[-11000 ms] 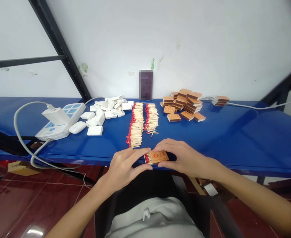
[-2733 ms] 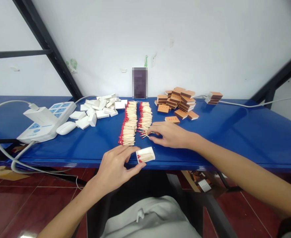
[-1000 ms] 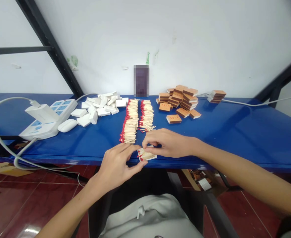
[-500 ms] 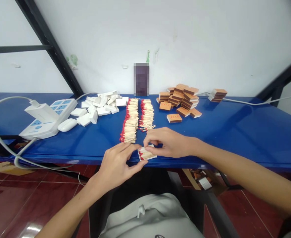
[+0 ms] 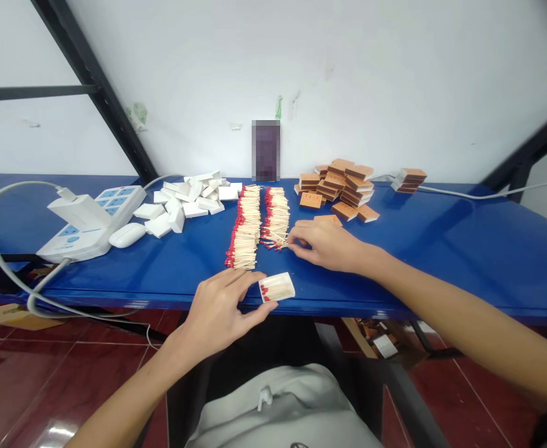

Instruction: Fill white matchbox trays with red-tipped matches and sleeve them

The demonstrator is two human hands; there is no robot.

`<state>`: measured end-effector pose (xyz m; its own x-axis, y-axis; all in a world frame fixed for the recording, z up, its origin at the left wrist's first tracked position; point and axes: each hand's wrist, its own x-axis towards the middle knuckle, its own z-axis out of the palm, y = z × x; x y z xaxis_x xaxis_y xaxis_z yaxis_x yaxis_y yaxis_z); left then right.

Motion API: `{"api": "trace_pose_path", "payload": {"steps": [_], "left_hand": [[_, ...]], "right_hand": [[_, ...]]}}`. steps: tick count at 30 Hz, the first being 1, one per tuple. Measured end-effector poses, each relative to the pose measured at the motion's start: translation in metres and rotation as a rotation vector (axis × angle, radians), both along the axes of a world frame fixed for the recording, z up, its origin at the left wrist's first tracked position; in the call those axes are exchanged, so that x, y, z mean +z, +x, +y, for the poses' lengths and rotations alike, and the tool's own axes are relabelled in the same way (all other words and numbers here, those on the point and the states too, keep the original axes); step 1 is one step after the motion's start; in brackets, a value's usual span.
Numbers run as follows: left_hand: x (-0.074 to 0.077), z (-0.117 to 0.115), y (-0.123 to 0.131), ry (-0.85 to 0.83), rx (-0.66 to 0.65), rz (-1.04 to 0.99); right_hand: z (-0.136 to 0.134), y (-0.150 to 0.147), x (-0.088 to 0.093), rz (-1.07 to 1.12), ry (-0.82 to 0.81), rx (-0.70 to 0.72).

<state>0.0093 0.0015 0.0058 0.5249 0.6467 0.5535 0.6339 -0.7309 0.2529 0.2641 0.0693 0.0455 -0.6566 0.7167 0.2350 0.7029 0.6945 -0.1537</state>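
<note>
My left hand (image 5: 226,305) grips a white matchbox tray (image 5: 284,281) between thumb and forefinger at the blue table's front edge. Several red-headed matches lie in the tray, heads toward the left, along its near side. My right hand (image 5: 322,244) is at the near end of the right-hand row of matches (image 5: 277,214), its thumb and fingers closed on match ends there. Some of these matches lie crosswise. A longer row of matches (image 5: 245,230) runs beside it on the left, red heads also leftward.
White matchbox trays (image 5: 193,196) are heaped at the back left, beside a power strip (image 5: 96,224) and a white mouse-like object (image 5: 127,235). Orange-brown matchboxes (image 5: 338,183) are piled at the back right, with a small stack (image 5: 409,179) farther right. A dark pixelated panel (image 5: 266,149) leans against the wall.
My right hand has moved from the tray up and right to the near end of the right match row. My left hand still holds the tray in place.
</note>
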Motion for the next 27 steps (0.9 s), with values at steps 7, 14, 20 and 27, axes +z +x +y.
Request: {"api": "trace_pose_path", "payload": {"steps": [7,14,20,27], "left_hand": [[0.000,0.000,0.000,-0.002,-0.004,0.001],[-0.001,0.000,-0.001,-0.010,-0.001,0.003],[-0.001,0.000,-0.001,-0.006,0.006,0.007],[-0.001,-0.001,0.000,-0.013,0.016,0.007]], "right_hand": [[0.000,-0.002,-0.001,-0.041,-0.073,-0.030],[-0.010,-0.004,0.011,0.071,-0.187,0.089],[-0.023,-0.019,0.012,0.158,-0.381,0.288],[-0.027,-0.025,0.004,0.153,-0.312,0.290]]}}
